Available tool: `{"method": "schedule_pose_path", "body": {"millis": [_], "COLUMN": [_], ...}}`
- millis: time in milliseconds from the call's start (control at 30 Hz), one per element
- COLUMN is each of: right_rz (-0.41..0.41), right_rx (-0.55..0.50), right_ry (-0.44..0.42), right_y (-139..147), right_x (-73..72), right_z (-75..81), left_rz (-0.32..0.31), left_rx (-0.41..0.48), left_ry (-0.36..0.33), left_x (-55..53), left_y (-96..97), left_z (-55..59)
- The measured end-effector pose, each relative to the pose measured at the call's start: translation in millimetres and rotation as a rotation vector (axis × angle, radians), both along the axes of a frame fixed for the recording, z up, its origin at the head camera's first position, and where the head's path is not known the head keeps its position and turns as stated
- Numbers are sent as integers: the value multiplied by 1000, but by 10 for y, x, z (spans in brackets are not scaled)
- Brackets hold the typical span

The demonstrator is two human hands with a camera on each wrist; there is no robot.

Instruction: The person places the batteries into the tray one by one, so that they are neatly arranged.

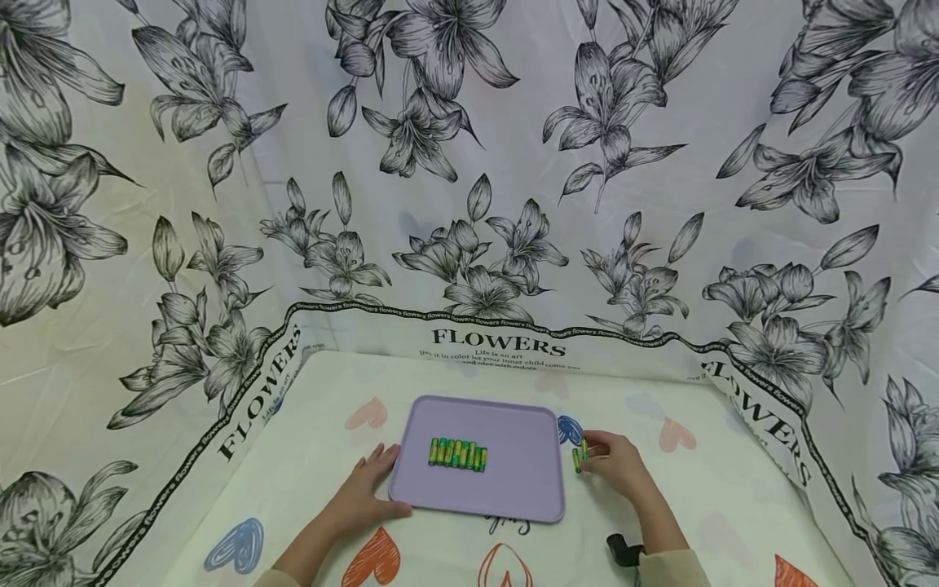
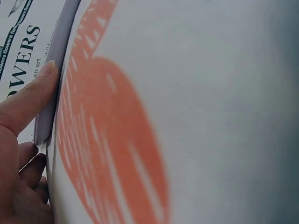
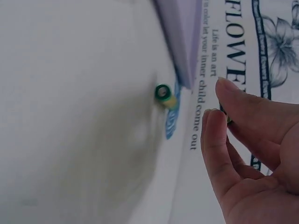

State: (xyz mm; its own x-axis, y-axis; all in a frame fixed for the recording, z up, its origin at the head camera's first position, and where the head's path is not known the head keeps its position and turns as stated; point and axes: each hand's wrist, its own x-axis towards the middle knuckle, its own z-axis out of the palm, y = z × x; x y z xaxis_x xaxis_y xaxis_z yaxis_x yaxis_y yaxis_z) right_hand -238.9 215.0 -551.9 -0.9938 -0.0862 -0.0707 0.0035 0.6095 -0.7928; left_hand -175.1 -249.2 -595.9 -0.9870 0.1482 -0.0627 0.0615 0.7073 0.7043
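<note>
A row of several green-and-yellow batteries lies side by side on the purple tray. My left hand holds the tray's near left corner, thumb against the front rim and fingers along the left side. Just right of the tray, my right hand pinches a battery between thumb and fingers. In the right wrist view, that battery is almost hidden by the fingertips of the right hand. Beside the hand, another battery is apart from the tray; its end faces the right wrist camera.
A white cloth printed with hearts covers the table. Flower-patterned curtains surround its back and sides. A black object is by the right wrist.
</note>
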Motion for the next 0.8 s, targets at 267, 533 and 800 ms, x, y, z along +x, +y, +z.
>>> {"method": "schedule_pose_path", "body": {"millis": [267,533,800], "right_rz": [7,52,127], "right_rx": [-39,-81,-94], "right_ry": [29,50,67], "right_y": [-315,-711,-1112], "right_x": [28,54,-8], "right_z": [166,155,0], "left_rz": [3,3,11], "left_rx": [-2,2,-2], "left_ry": [-19,-24,-27], "left_x": [-25,-17,3], "left_y": [-4,-2,4], "left_z": [-30,-10,8]}}
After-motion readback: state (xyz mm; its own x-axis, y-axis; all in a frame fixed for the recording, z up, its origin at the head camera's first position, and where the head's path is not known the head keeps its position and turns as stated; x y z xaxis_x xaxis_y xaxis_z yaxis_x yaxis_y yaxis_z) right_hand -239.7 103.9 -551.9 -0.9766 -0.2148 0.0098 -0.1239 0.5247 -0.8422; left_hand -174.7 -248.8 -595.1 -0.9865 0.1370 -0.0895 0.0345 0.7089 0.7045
